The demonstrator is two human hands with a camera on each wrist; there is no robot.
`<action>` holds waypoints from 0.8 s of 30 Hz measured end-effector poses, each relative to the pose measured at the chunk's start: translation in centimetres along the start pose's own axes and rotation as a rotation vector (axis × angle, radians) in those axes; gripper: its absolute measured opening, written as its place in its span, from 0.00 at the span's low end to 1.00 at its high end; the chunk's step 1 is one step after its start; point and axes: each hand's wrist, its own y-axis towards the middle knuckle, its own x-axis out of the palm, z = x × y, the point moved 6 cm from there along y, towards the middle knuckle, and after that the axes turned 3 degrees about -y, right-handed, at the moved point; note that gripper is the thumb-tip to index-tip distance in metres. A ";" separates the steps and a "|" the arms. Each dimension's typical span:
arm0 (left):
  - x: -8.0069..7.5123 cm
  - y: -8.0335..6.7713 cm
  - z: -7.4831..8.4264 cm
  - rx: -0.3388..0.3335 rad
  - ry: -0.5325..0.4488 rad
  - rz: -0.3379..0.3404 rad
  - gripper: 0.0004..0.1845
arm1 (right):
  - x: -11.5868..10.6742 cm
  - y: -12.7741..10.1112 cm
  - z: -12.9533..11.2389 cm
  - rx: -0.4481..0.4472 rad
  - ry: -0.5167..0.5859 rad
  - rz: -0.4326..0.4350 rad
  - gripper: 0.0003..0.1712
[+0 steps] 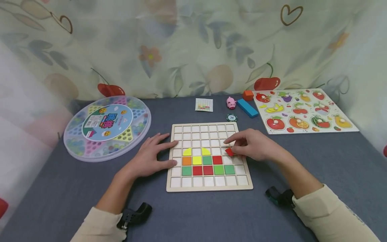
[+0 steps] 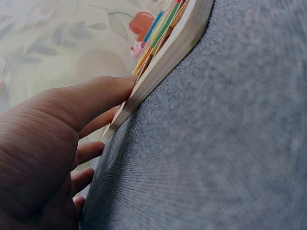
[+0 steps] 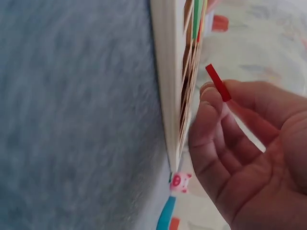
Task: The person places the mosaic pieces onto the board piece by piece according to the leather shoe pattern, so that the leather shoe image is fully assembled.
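Note:
A wooden grid board point(image 1: 209, 189) with white cells lies flat on the table. My left hand point(image 1: 148, 156) rests at its left edge, fingers spread, the thumb point(image 2: 108, 91) touching the rim. Over the board's right part, my right hand point(image 1: 252, 144) pinches a small, flat red tile point(image 3: 218, 83) between thumb and finger. The tile is tilted, held above the grid. Two rounded yellow tiles point(image 1: 206, 152) sit in the grid. Under them runs a row with an orange tile point(image 1: 186, 161), a yellow, a green and a red one. A lower row holds green and red tiles.
A round game box point(image 1: 142, 131) lies at the left. Behind the board are a printed card point(image 1: 204, 105), a pink pig figure point(image 1: 231, 103), a poker chip point(image 1: 231, 117), a blue block point(image 1: 248, 108) and an orange block point(image 1: 248, 95). A fruit puzzle board point(image 1: 305, 111) lies at the right.

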 end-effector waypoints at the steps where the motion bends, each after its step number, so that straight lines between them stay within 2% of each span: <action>1: 0.0 0.0 0.0 0.000 -0.002 -0.002 0.38 | 0.2 0.0 -0.3 -0.016 -0.016 -0.015 0.18; 5: 0.0 0.0 0.0 -0.001 -0.003 -0.003 0.38 | 0.8 -0.1 -1.1 -0.047 -0.060 -0.044 0.16; 16: -0.1 0.0 0.0 0.004 -0.001 0.005 0.38 | 1.4 0.0 -2.0 0.003 -0.096 0.002 0.03; 24: 0.0 0.0 0.0 -0.001 -0.001 -0.001 0.39 | 1.6 -0.3 -2.9 0.059 -0.154 0.057 0.06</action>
